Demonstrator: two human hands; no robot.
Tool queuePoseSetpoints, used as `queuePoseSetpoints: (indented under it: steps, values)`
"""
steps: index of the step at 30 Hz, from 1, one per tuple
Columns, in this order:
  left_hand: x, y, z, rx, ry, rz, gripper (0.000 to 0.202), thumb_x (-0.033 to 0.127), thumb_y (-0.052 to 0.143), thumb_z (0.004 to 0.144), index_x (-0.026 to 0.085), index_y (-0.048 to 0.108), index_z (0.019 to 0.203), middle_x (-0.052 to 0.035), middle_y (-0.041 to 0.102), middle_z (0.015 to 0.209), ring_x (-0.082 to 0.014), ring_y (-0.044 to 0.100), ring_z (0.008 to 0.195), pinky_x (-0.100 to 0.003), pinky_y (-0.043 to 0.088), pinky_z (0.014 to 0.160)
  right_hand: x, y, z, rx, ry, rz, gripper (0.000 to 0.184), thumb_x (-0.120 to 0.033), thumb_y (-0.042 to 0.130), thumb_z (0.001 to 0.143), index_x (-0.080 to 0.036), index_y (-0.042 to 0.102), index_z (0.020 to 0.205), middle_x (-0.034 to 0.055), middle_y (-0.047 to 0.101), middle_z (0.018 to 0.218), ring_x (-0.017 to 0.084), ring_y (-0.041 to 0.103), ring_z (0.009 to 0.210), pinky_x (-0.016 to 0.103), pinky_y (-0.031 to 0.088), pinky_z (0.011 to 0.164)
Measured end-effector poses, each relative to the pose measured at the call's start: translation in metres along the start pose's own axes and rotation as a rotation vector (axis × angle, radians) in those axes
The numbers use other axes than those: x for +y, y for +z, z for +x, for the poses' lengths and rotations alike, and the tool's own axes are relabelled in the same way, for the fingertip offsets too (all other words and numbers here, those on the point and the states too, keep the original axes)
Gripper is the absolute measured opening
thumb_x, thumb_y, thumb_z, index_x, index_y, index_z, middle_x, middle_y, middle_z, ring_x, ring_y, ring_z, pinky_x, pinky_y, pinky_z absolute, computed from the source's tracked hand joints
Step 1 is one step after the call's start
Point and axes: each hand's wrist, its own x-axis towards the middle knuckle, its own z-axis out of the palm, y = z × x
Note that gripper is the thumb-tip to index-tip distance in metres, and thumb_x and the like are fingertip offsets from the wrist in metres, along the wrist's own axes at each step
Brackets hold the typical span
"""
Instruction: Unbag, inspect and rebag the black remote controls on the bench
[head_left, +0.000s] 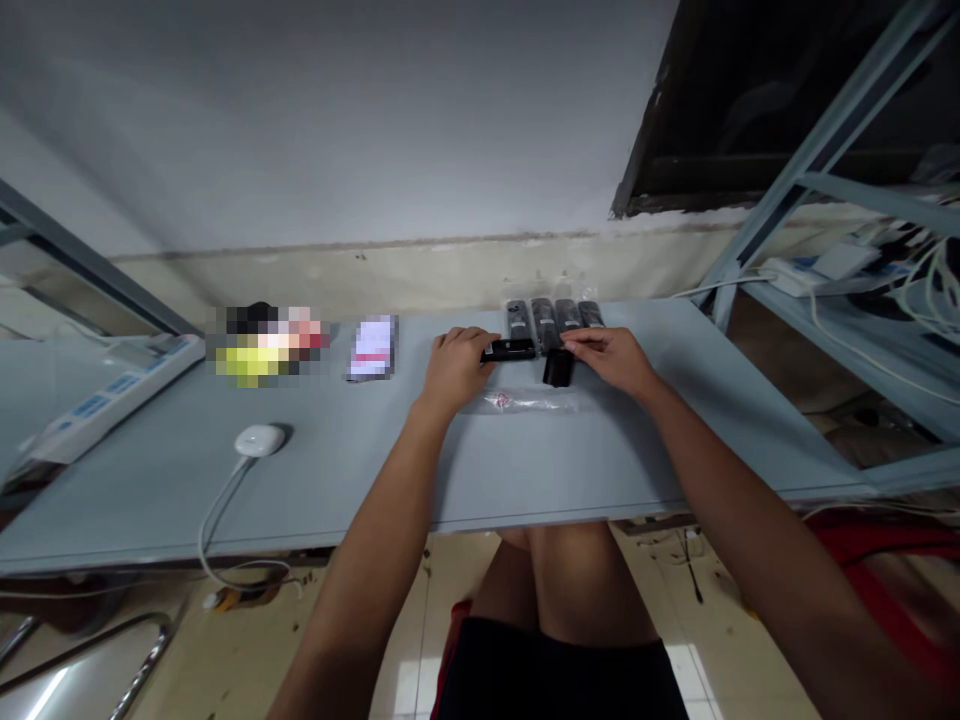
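My left hand (459, 368) is closed around one end of a black remote control (514, 350), which lies crosswise just above the table. In my right hand (606, 355), the thumb and fingertips pinch a small glossy black cover (557, 368). The cover hangs just right of the remote's free end, and I cannot tell whether the two touch. Directly below both hands, a flattened clear plastic bag (525, 401) with a small red mark lies on the table. Behind them, several dark remotes in clear bags (546, 322) stand in a row against the wall side.
The grey-blue table (360, 460) runs along a wall. On its left are a white charger-like puck (259, 440) with a cable, a blurred phone-like item (371, 348) and a blurred colourful pile (270, 345). Power strips (112, 395) and metal shelf frames flank both sides.
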Motion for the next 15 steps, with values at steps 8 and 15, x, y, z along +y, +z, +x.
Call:
queuePoseSetpoints:
  steps: [8, 15]
  values:
    - [0.001, -0.001, 0.000, -0.031, -0.014, -0.007, 0.040, 0.021, 0.071, 0.094, 0.030, 0.071, 0.133, -0.0037, 0.074, 0.134, -0.0304, 0.062, 0.123, -0.046, 0.045, 0.104, -0.005, -0.006, -0.006, -0.176, -0.109, -0.202, 0.047, -0.018, 0.065, 0.083, -0.024, 0.080, 0.127, 0.0085, 0.080, 0.114, 0.021, 0.074, 0.087, 0.033, 0.061, 0.073]
    - [0.001, -0.004, 0.000, -0.048, -0.020, -0.008, 0.039, 0.022, 0.070, 0.095, 0.032, 0.071, 0.132, -0.0047, 0.074, 0.134, -0.0302, 0.063, 0.124, -0.045, 0.044, 0.104, -0.015, 0.004, -0.013, -0.468, -0.293, -0.322, 0.063, -0.008, 0.064, 0.079, -0.031, 0.075, 0.137, 0.0085, 0.070, 0.125, 0.025, 0.069, 0.111, 0.037, 0.058, 0.089]
